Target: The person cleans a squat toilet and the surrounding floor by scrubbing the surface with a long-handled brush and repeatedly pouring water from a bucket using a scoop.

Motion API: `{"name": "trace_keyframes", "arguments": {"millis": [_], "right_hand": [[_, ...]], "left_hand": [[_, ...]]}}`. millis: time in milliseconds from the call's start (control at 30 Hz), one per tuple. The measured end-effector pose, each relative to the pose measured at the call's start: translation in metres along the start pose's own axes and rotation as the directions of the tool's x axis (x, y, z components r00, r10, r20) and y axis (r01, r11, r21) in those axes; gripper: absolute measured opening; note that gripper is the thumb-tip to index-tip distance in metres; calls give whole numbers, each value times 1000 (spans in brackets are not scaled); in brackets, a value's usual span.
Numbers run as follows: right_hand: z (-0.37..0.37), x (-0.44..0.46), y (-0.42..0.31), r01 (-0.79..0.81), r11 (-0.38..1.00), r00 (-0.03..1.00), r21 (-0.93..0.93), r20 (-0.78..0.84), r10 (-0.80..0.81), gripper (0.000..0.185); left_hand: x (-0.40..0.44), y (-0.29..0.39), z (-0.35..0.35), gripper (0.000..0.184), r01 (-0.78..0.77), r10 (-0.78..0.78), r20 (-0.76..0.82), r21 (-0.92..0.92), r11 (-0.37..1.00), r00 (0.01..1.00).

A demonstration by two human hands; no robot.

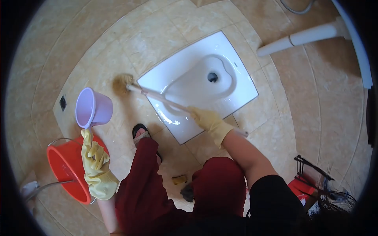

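My left hand [94, 155], in a yellow rubber glove, is closed on the handle of a purple plastic dipper [103, 109], holding it tilted beside the red bucket [59, 157]. What the dipper contains, if anything, cannot be made out. In another yellow glove, my right hand [206, 120] grips the long pale handle of a toilet brush [163, 99]. The brush's tan bristle head is at the left, by the corner of the white squat toilet [189, 126], and its handle crosses over the toilet's near left part. Wet shine shows on the porcelain.
A white pipe [299, 39] juts in at the upper right. Near my left foot, a small floor drain [63, 103] lies in the beige tiles. A black wire rack [313, 168] with red items stands at lower right. A yellow object [180, 179] lies between my legs.
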State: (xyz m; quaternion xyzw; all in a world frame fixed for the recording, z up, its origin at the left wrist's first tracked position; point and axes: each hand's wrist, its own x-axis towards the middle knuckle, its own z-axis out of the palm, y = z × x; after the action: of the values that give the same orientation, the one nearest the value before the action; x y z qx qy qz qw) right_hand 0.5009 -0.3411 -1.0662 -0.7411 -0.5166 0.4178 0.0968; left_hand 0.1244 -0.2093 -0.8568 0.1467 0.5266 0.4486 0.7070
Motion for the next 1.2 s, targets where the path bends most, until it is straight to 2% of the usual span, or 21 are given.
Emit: {"name": "trace_keyframes", "arguments": {"millis": [33,67,100,133,167,233,333,400,467,533,600,667,700,767,833,867,900,967,1067,1133,1200], "right_hand": [[-7,3,13,39,997,999,-72,6,-39,42],[1,15,54,75,994,968,-73,-233,-91,42],[1,30,99,114,990,878,-88,-458,-142,42],[-25,40,117,-182,983,904,27,-387,178,44],[-53,46,125,-467,877,832,111,-280,478,47],[-105,34,106,-349,721,701,599,-343,625,54],[-112,3,72,-426,764,723,485,-325,610,54],[-85,-36,76,-582,785,725,214,-302,620,53],[-44,-98,116,-332,901,793,279,-436,426,48],[-25,-163,128,-421,772,721,477,-340,604,48],[-18,-228,155,-620,690,656,373,-237,717,48],[-9,-275,191,-633,740,687,227,-278,672,48],[-10,-270,191,-631,744,696,221,-262,669,48],[-24,-235,190,-437,856,701,276,-492,516,48],[-87,-163,116,-603,650,665,462,-159,730,54],[-89,-121,112,-646,676,641,354,-229,733,51],[-92,-95,98,-507,739,710,445,-271,650,54],[-46,-41,144,-336,901,801,275,-420,427,53],[-21,-84,109,-419,887,838,196,-293,460,49],[4,-139,120,-401,889,859,221,-248,449,47],[9,-146,124,-371,896,885,243,-201,421,44]], "left_hand": [[0,1,0,28,-13,11,34,55,998,999],[-1,2,0,30,-25,21,62,76,997,998],[-1,1,1,30,-18,13,67,82,996,998],[0,1,-2,31,-30,23,78,97,995,997],[0,1,-4,31,-43,33,88,109,993,996],[3,3,-8,33,-28,19,102,96,995,995],[3,4,-6,35,-10,0,112,87,996,994],[2,3,-1,36,0,-11,113,101,995,994],[2,3,2,36,15,-28,104,123,992,994],[3,4,5,37,18,-33,105,146,989,994],[2,2,10,37,26,-41,97,156,987,994],[-1,1,12,38,31,-45,85,163,986,995],[-3,2,12,38,33,-47,80,167,985,996],[-10,0,13,39,42,-53,58,176,983,997],[-14,-4,13,39,52,-62,44,192,980,997],[-15,-8,14,40,56,-65,41,198,979,997],[-16,-11,15,40,59,-66,29,203,977,997],[-15,-15,17,41,59,-63,14,215,975,998],[-8,-20,25,42,58,-60,0,254,965,998],[-4,-24,27,43,61,-60,-15,278,959,998],[-5,-28,24,43,68,-61,-33,294,953,998]]}}
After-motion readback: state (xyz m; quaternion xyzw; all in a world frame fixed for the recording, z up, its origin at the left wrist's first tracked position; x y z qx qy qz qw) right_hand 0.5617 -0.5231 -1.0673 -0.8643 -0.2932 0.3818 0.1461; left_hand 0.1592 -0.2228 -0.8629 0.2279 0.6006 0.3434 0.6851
